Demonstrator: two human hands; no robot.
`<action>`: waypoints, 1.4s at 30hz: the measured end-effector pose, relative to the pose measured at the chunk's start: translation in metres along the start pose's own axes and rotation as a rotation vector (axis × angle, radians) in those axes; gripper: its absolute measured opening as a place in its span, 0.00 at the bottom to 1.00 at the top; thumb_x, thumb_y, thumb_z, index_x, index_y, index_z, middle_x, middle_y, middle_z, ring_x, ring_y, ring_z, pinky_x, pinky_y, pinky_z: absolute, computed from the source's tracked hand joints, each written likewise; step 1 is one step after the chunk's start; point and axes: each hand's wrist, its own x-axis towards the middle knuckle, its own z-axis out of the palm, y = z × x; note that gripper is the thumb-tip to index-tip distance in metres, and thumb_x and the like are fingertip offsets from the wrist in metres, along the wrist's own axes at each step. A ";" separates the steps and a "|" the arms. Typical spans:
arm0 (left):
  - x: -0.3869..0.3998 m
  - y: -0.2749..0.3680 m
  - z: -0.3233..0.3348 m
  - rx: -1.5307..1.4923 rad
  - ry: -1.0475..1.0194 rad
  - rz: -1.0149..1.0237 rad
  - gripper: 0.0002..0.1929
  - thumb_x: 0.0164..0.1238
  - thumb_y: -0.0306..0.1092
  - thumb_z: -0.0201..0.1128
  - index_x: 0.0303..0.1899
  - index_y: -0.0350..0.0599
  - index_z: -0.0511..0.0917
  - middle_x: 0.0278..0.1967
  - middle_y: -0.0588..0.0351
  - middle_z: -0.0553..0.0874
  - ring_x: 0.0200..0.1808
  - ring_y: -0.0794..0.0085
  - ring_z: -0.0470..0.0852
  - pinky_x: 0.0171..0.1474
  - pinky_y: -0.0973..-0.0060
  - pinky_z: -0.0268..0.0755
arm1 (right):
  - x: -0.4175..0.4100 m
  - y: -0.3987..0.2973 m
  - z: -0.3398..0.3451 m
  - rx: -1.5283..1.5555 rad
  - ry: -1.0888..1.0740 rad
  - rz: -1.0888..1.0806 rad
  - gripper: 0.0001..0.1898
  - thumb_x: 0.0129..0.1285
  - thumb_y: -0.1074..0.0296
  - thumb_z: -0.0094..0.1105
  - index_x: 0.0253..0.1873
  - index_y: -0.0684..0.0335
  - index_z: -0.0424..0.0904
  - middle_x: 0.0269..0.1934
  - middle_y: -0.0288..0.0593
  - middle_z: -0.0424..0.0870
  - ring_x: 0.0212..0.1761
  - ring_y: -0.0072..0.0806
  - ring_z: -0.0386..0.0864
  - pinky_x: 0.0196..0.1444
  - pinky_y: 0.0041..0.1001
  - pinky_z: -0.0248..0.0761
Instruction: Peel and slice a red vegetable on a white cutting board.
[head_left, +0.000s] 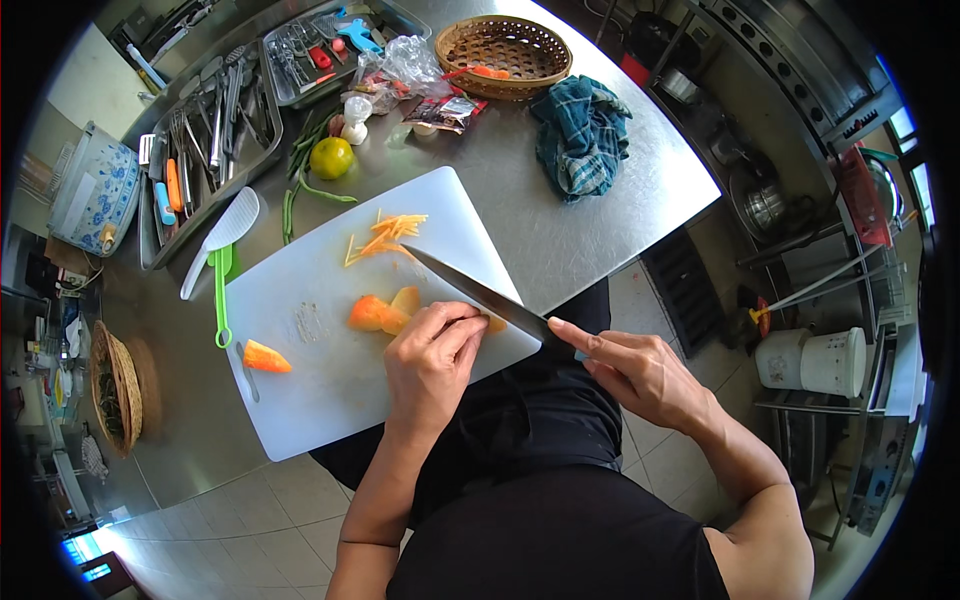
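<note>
A white cutting board (330, 405) lies at a slant on the steel counter. My right hand (637, 367) is closed round the handle of a kitchen knife (480, 289), its index finger along the blade. The blade reaches up and left over the board. My left hand (439, 352) rests by the board's near edge, fingertips bent against an orange carrot slice (495, 324) beside the blade; the fingers partly hide it. Carrot slices (371, 313) lie just left of these fingers. Thin carrot strips (390, 232) are piled near the blade's tip. A carrot end piece (265, 357) sits at the left.
Left of the board lie a white rice paddle (232, 220) and a green-handled tool (221, 300). Beyond it are green beans (288, 214), a green citrus fruit (331, 157), a utensil tray (274, 150), a wicker basket (450, 37) and a checked cloth (581, 139).
</note>
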 end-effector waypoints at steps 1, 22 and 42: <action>-0.001 0.000 0.000 0.000 -0.005 -0.005 0.08 0.56 0.18 0.76 0.38 0.40 0.90 0.39 0.59 0.90 0.39 0.66 0.90 0.42 0.69 0.83 | 0.000 0.002 0.001 0.069 0.015 -0.024 0.36 0.73 0.76 0.63 0.83 0.44 0.68 0.26 0.38 0.72 0.20 0.32 0.73 0.23 0.37 0.68; -0.002 -0.003 0.001 0.009 -0.002 0.000 0.08 0.57 0.19 0.76 0.37 0.40 0.90 0.39 0.59 0.89 0.39 0.65 0.89 0.42 0.68 0.83 | 0.004 -0.020 -0.014 -0.147 -0.087 0.040 0.34 0.74 0.74 0.63 0.82 0.44 0.70 0.25 0.37 0.70 0.19 0.30 0.71 0.21 0.35 0.70; -0.001 -0.002 -0.001 0.021 -0.007 0.011 0.09 0.56 0.17 0.76 0.38 0.40 0.90 0.40 0.58 0.90 0.40 0.65 0.90 0.43 0.69 0.83 | 0.007 -0.023 -0.012 -0.166 -0.115 0.058 0.35 0.73 0.77 0.63 0.82 0.45 0.70 0.26 0.38 0.71 0.21 0.33 0.73 0.25 0.38 0.71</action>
